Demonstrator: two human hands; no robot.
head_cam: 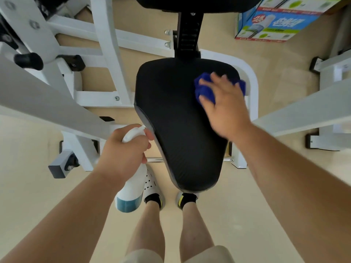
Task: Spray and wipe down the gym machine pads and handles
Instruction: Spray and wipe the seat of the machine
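A black seat pad (pixel 176 118) of the white gym machine fills the middle of the view. My right hand (pixel 226 107) lies on a crumpled blue cloth (pixel 204 90) at the pad's far right part, fingers spread over the cloth and pressing it down. My left hand (pixel 125 150) grips the neck of a white spray bottle (pixel 133 183) beside the pad's near left edge. The bottle hangs with its base toward me and a little blue liquid at the bottom. A second black pad (pixel 193 2) shows at the top edge.
White frame bars (pixel 106 44) cross the left side, and grey arms (pixel 47 97) reach in from left and right. A printed cardboard box (pixel 275 21) stands at the back right. My legs and shoes (pixel 152 188) stand on the beige floor below the seat.
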